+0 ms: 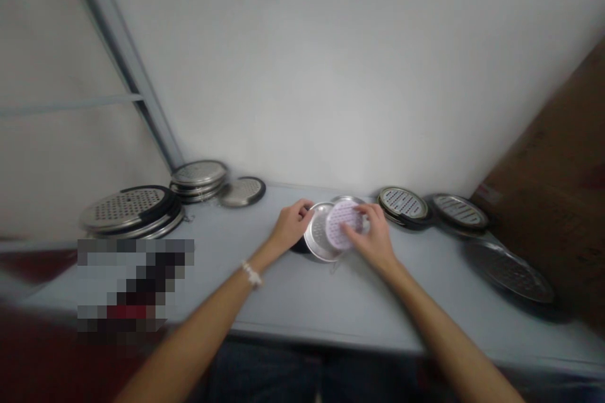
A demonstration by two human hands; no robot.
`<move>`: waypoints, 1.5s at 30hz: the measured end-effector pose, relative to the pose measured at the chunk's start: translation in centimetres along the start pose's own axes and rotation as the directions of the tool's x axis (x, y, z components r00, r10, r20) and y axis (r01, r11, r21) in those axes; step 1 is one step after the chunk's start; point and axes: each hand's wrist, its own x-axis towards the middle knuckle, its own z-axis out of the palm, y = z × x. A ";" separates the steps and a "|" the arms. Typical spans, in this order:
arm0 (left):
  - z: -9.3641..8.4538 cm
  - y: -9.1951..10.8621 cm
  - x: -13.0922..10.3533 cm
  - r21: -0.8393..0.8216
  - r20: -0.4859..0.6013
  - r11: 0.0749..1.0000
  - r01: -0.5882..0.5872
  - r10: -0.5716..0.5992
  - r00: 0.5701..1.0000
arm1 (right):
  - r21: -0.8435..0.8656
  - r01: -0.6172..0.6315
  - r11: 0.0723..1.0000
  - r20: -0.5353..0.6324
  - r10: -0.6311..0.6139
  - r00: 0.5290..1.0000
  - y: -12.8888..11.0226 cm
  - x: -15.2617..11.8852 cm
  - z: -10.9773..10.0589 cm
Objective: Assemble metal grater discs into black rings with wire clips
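The work looks midway: the left hand (288, 228) grips the dish (316, 238) while the right hand (377, 240) pinches the disc (338, 221), unseated, over it.

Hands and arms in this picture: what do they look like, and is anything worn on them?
They are a person's. No gloves show on the left hand or right hand, and no sleeves are visible. A whitish, chunky bracelet circles the left arm; the right arm shows none. Blur hides finer detail.
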 end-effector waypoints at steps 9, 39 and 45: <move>1.4 1.2 -1.1 -0.353 0.132 0.935 0.040 0.007 0.991 | 0.017 0.048 0.999 -0.119 -0.046 0.992 0.1 -0.4 0.4; 1.6 1.2 -1.8 -0.382 0.286 0.924 0.002 0.116 0.951 | -0.058 0.119 0.991 0.011 -0.118 0.993 0.9 -0.8 1.0; 1.6 1.5 -1.9 -0.391 0.271 0.920 -0.009 0.124 0.955 | -0.056 0.142 0.988 0.036 -0.140 0.990 0.8 -0.9 1.1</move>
